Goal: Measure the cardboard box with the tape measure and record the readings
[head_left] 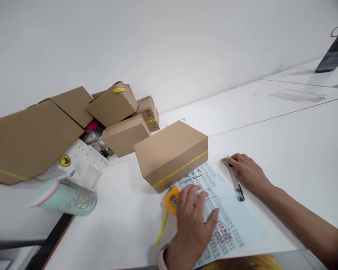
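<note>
My left hand (190, 221) hovers over the printed sheet, palm down, fingers spread, beside an orange tape measure (173, 200). Its fingers partly cover the case, and a short length of yellow tape sticks out of it. Farther right, my right hand (248, 172) rests low at the sheet's edge, fingers bent around the upper end of a clear pen (236, 183) with black ends. The thumb's grip is partly hidden. A closed cardboard box (171, 150) with a yellow tape strip stands on the top of the pale blue testing report (233, 210).
At the left, several cardboard boxes (112, 105) are piled against the wall, with small packaged goods among them. A mint tumbler (70, 198) with a pink rim lies near a white package (84, 165). A dark bottle (334, 52) stands far right on the white table (284, 150).
</note>
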### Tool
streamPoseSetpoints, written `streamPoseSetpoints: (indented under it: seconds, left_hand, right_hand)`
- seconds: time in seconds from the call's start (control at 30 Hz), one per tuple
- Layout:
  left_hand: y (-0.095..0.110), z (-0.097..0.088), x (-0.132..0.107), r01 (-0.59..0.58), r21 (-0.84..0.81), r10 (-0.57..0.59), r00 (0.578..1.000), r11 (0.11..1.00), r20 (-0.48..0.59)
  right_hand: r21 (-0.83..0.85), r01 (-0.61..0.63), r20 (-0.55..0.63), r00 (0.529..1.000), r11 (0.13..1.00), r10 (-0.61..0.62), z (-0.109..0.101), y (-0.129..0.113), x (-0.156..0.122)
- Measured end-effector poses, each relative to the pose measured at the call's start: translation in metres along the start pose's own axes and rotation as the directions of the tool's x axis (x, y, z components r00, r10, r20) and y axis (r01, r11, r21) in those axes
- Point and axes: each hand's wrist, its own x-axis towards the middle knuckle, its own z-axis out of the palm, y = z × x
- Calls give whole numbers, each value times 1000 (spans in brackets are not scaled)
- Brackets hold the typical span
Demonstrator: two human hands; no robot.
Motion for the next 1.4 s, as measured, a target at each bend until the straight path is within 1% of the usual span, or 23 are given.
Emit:
streamPoseSetpoints:
  seconds: [0.07, 0.1, 0.17, 0.27, 0.33, 0.37, 0.4, 0.43, 0.47, 0.5, 0.53, 0.57, 0.6, 0.63, 0.73, 0.83, 0.93, 1.0, 1.03, 1.13, 1.2, 1.3, 1.4]
  left_hand:
    - [-15, -9, -13, 153, 79, -146, 985, 985, -88]
    - [-23, -11, -19, 225, 103, -215, 971, 969, -101]
    - [-37, -13, -26, 336, 105, -330, 941, 936, -69]
    - [-43, -13, -27, 451, 7, -452, 892, 892, 12]
    - [-36, -19, -23, 496, -165, -496, 867, 852, 48]
    - [-31, -24, -22, 494, -294, -495, 865, 818, 76]
    - [-24, -30, -20, 470, -436, -471, 875, 767, 115]
    - [-17, -36, -18, 431, -570, -425, 892, 699, 153]
    - [-10, -43, -16, 389, -676, -368, 912, 626, 184]
    - [-4, -49, -14, 353, -748, -313, 928, 562, 202]
    - [1, -54, -12, 326, -790, -271, 940, 519, 209]
    - [5, -58, -10, 310, -811, -244, 946, 497, 212]
    - [8, -61, -8, 305, -819, -231, 949, 486, 216]
    - [10, -63, -6, 306, -823, -225, 949, 479, 222]
    - [11, -68, -2, 323, -836, -216, 944, 444, 250]
    - [5, -81, 4, 352, -849, -240, 931, 395, 274]
    - [-15, -114, 16, 368, -838, -356, 907, 404, 227]
    - [-37, -144, 26, 366, -818, -455, 878, 443, 147]
    - [-50, -158, 31, 376, -807, -496, 860, 456, 120]
    - [-93, -192, 41, 409, -803, -574, 812, 434, 103]
    - [-119, -204, 43, 449, -795, -614, 780, 409, 124]
    - [-149, -210, 40, 504, -777, -649, 742, 376, 167]
    - [-167, -209, 34, 547, -761, -665, 716, 347, 212]
  right_hand:
    - [-16, -36, -33, 999, 999, 35, 2, -1, 0]
    - [-11, -64, -60, 996, 998, 64, 2, -2, 0]
    - [23, -113, -136, 984, 993, 115, -2, -6, 0]
    - [151, -127, -285, 944, 980, 167, -17, -21, -1]
    - [312, -111, -310, 927, 944, 212, -31, -38, -4]
    - [425, -115, -254, 937, 898, 240, -39, -50, -5]
    - [551, -137, -145, 956, 823, 256, -48, -62, -7]
    - [680, -192, 18, 969, 708, 245, -56, -75, -8]
    - [778, -280, 209, 960, 562, 189, -65, -88, -9]
    - [832, -366, 360, 928, 416, 97, -74, -100, -9]
    - [851, -434, 456, 890, 296, -8, -82, -112, -10]
    - [849, -483, 510, 856, 215, -88, -89, -121, -9]
    - [844, -510, 533, 834, 167, -142, -95, -129, -9]
    - [840, -522, 542, 824, 150, -168, -100, -135, -9]
    - [836, -521, 545, 824, 173, -154, -105, -145, -7]
    - [839, -516, 536, 838, 172, -100, -103, -143, 7]
    - [870, -472, 478, 878, 142, -8, -106, -124, 51]
    - [912, -402, 397, 915, 85, 68, -111, -103, 93]
    - [921, -383, 374, 920, 74, 116, -112, -93, 114]
    - [884, -424, 388, 900, 195, 196, -108, -67, 168]
    - [847, -465, 412, 881, 259, 234, -96, -59, 189]
    - [784, -508, 438, 860, 356, 261, -70, -57, 200]
    - [726, -516, 455, 856, 454, 244, -48, -61, 202]
